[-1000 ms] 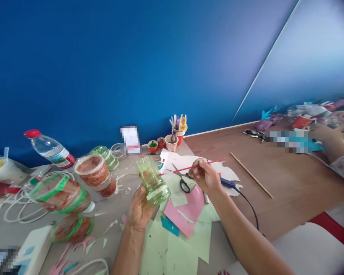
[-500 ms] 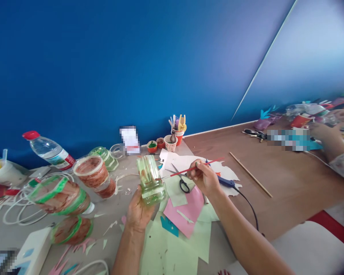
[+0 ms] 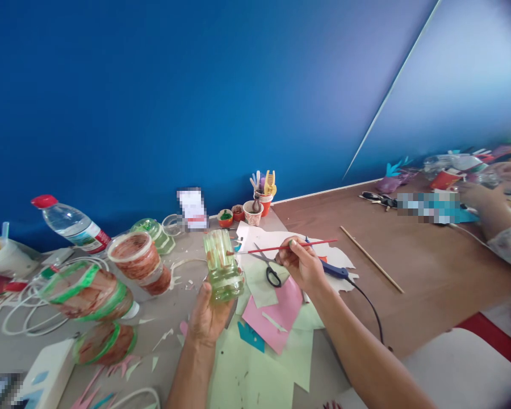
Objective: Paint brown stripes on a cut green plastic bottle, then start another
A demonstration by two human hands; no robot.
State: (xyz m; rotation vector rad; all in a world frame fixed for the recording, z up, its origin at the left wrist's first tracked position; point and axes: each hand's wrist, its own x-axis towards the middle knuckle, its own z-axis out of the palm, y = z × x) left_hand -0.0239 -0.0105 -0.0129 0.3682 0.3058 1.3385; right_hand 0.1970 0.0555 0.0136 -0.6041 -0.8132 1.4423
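My left hand [image 3: 206, 318] grips the base of a green-painted cut plastic bottle [image 3: 222, 266], held nearly upright above the table. My right hand [image 3: 303, 264] pinches a thin red paintbrush [image 3: 287, 246], and the brush tip touches the bottle's right side near the top. Black-handled scissors [image 3: 269, 269] lie on paper just below the brush.
Brown-and-green painted bottle halves [image 3: 138, 261] and a red-capped water bottle [image 3: 70, 224] stand at left. Small paint cups [image 3: 254, 211] sit by the blue wall. Coloured paper [image 3: 276, 315], a corded blue tool [image 3: 334, 270] and a wooden stick [image 3: 371, 259] lie around. Another person's arm [image 3: 489, 210] is at right.
The bottle has tipped from leaning right to nearly upright. The brush has swung flatter and its tip has risen up the bottle's side.
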